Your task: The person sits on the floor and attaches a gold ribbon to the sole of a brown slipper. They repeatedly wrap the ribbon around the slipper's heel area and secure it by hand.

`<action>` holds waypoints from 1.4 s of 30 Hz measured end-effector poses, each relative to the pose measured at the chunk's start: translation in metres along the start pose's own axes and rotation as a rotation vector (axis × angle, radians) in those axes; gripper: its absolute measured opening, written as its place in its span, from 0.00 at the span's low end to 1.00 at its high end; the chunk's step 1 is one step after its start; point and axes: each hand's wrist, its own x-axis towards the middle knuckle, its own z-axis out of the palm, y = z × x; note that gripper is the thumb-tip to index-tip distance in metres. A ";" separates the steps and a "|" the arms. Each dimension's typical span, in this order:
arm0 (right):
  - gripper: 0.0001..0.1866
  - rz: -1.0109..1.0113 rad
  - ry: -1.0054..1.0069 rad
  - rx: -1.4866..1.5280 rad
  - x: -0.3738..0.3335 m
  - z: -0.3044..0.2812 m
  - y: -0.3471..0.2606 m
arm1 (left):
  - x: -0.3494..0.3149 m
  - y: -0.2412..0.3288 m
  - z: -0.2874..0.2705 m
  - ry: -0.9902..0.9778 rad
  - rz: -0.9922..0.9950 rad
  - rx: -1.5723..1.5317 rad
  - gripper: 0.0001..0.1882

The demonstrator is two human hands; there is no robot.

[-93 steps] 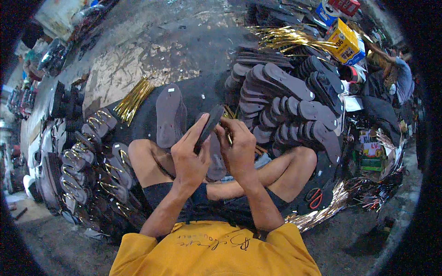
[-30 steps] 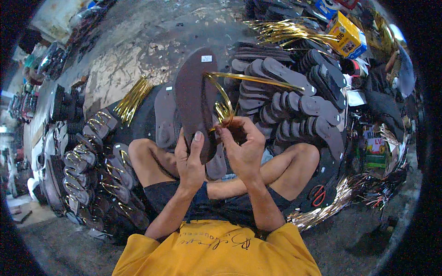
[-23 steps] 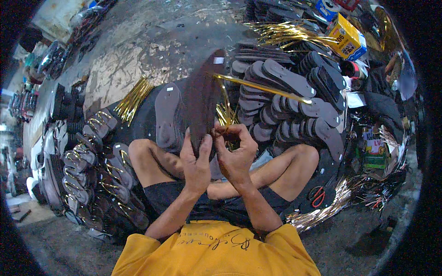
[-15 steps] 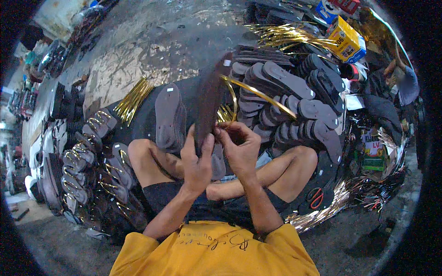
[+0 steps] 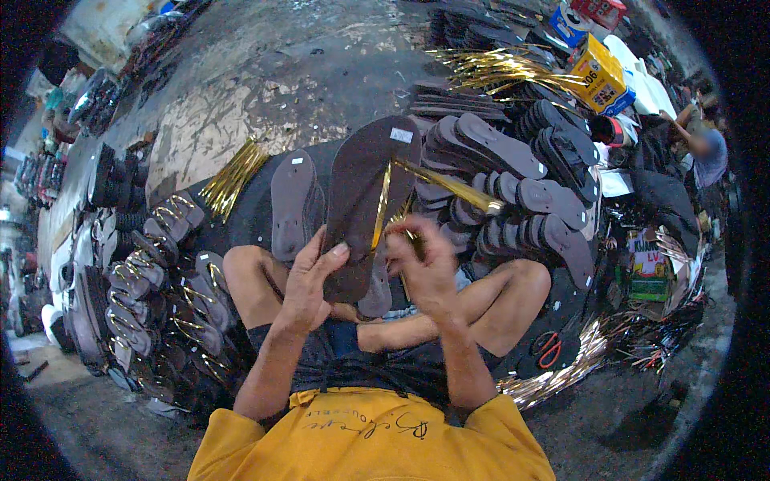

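My left hand (image 5: 309, 276) grips the heel end of a dark brown sandal sole (image 5: 353, 188), with the thumb lying across its face. A small white label sits near the toe. From a spot below that label come two ends of a gold strap (image 5: 383, 207): one runs down the sole, the other sticks out to the right. Beside the sole's right edge is my right hand (image 5: 425, 268), its fingers curled but smeared by motion. Whether it holds the strap cannot be made out. Some gold strips show behind those fingers.
Stacked soles stand behind the held one (image 5: 290, 192) and to the right (image 5: 553, 200). Sandals with gold straps (image 5: 132, 301) pile up at left. Gold strip bundles (image 5: 234, 176), red-handled scissors (image 5: 549, 349) and a yellow box (image 5: 600, 74) lie around. Another person (image 5: 707, 152) is at far right.
The sole has turned from edge-on to show its broad face. My left hand has shifted slightly left and down, and my right hand has come away to the right of the sole.
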 end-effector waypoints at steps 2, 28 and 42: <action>0.18 -0.429 0.097 -0.239 0.004 -0.024 -0.047 | 0.004 0.015 -0.008 0.010 0.046 0.346 0.31; 0.10 -0.776 0.209 -0.642 0.013 0.035 -0.040 | -0.002 0.020 0.036 0.332 0.794 0.842 0.16; 0.32 -0.479 0.079 -0.321 0.013 0.027 0.000 | -0.017 0.045 0.009 0.581 0.542 0.129 0.17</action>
